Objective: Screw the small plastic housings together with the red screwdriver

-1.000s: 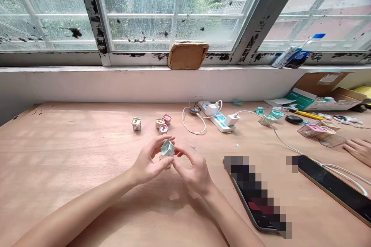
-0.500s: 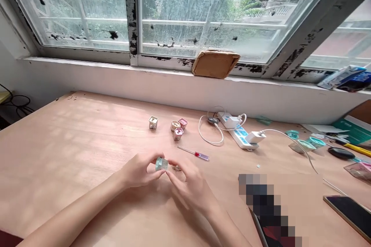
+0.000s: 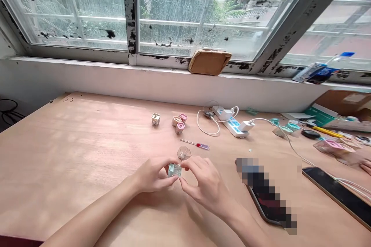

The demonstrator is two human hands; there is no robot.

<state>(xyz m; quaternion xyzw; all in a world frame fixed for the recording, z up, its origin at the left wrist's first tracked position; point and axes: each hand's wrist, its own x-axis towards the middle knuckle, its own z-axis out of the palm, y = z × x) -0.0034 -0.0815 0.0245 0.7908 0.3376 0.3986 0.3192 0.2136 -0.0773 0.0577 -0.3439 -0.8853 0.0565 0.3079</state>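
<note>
Between my left hand (image 3: pixel 155 175) and my right hand (image 3: pixel 204 177) is a small clear hexagonal container with a pale teal end (image 3: pixel 175 170), tilted on its side above the table. My left thumb and fingers pinch its teal end. The thumb and index fingertip of my right hand close on its clear end. Just beyond the fingers stands a clear hexagonal cup (image 3: pixel 184 153). A screwdriver (image 3: pixel 199 145) with a red and clear handle lies farther back.
Small hexagonal containers, one white-topped (image 3: pixel 155 119) and a pink and tan cluster (image 3: pixel 179 127), stand behind. A white power strip (image 3: pixel 236 126) with cables lies right of them. Phones (image 3: pixel 265 204) and teal containers (image 3: pixel 282 131) occupy the right side. Another person's hand (image 3: pixel 366 165) shows at the right edge.
The view has swung right. Both hands still hold the container, now slightly nearer the screwdriver side. The clear cup, mostly hidden behind my right fingers before, now shows fully. Another person's hand has appeared.
</note>
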